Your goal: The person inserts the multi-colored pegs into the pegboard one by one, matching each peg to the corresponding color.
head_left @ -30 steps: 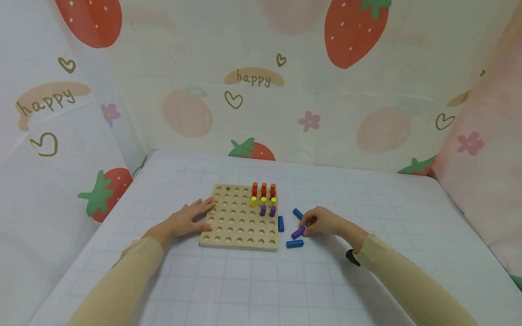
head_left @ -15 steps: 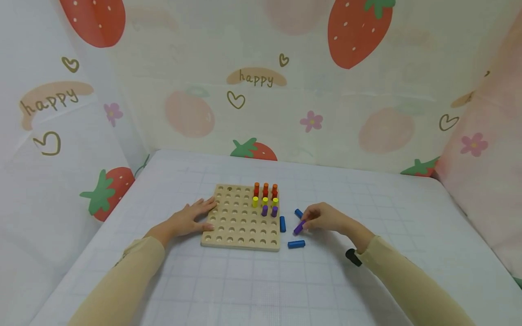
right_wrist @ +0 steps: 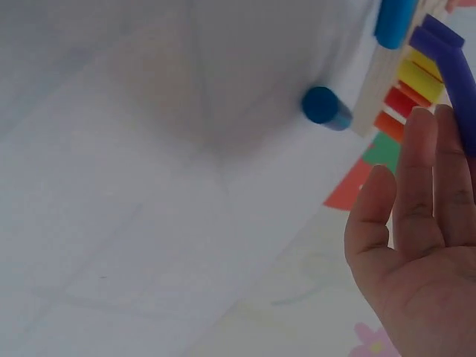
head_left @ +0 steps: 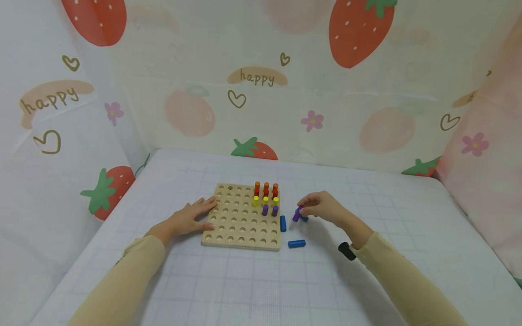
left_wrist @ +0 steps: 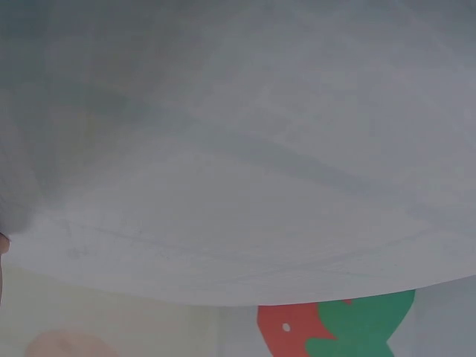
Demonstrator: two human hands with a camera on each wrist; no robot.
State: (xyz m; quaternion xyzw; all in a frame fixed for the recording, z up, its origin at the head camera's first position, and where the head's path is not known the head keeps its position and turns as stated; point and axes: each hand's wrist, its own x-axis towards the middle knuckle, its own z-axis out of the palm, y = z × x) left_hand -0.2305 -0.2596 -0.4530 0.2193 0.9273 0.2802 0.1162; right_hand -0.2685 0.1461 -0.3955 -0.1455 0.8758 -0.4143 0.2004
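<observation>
A wooden pegboard (head_left: 236,226) lies on the table, with orange, red, yellow and purple pegs standing in holes at its far right. My left hand (head_left: 184,220) rests on the board's left edge, fingers spread; only a sliver of finger shows in the left wrist view. To the right of the board, my right hand (head_left: 324,208) pinches a purple peg (head_left: 296,215) between thumb and fingers, tilted above the table. The right wrist view shows this purple peg (right_wrist: 455,74) beside the fingers. Partly behind it lies a blue peg (head_left: 304,218).
One blue peg (head_left: 283,223) lies along the board's right side. Another blue peg (head_left: 297,243) lies nearer the front. The white tablecloth (head_left: 228,285) has a faint grid, and a strawberry-printed curtain (head_left: 261,113) hangs behind the table.
My right hand has lifted the purple peg and moved it away from me, toward the far blue peg. The peg now tilts more upright. My left hand stays on the board.
</observation>
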